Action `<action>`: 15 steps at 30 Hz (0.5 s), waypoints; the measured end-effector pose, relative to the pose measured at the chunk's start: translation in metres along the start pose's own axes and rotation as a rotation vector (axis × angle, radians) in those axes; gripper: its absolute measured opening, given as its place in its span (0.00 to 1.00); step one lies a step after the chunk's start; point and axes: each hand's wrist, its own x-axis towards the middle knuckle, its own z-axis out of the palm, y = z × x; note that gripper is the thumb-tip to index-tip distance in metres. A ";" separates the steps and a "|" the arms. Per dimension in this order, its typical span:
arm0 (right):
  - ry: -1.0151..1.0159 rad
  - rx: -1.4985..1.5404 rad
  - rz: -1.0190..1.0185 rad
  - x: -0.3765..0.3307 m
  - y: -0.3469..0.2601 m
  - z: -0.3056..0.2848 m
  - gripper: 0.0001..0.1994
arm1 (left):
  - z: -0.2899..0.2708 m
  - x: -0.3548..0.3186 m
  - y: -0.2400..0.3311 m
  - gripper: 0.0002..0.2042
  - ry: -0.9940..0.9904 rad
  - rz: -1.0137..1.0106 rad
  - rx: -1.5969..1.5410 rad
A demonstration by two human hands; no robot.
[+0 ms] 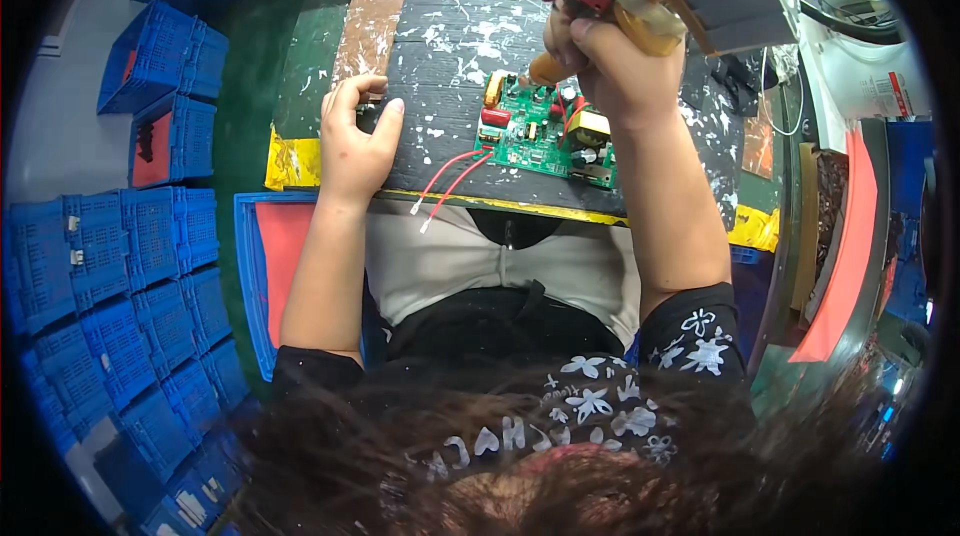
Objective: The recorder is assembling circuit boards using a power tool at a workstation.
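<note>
White letters [513, 433] stand printed across the black shirt [470, 341]; a red marking [897, 94] on a white object [858, 86] is illegible.

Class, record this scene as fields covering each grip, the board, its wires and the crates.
Left grip: at the bench, fingers curved; contents unclear
Right grip: closed around a red-and-yellow tool
Board: green, on the bench
Wires: two, red, trailing toward the person
Crates: blue, stacked at left

Green circuit board [530, 153], red wires [457, 182]; white-flecked black tabletop [440, 66], blue crates [95, 246], black sleeve [680, 321] with white flowers
</note>
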 end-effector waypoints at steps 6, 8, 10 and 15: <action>0.004 0.062 -0.020 0.004 0.003 -0.006 0.24 | 0.002 0.001 -0.003 0.11 -0.024 -0.026 -0.070; -0.004 0.065 -0.001 0.003 0.005 -0.005 0.24 | 0.002 0.000 -0.003 0.11 -0.039 -0.038 -0.071; 0.025 0.146 -0.072 0.002 0.006 -0.002 0.25 | 0.003 0.000 -0.002 0.10 -0.046 -0.042 -0.071; -0.064 0.361 -0.063 0.005 0.014 -0.011 0.26 | 0.002 0.000 0.001 0.09 -0.054 -0.043 -0.076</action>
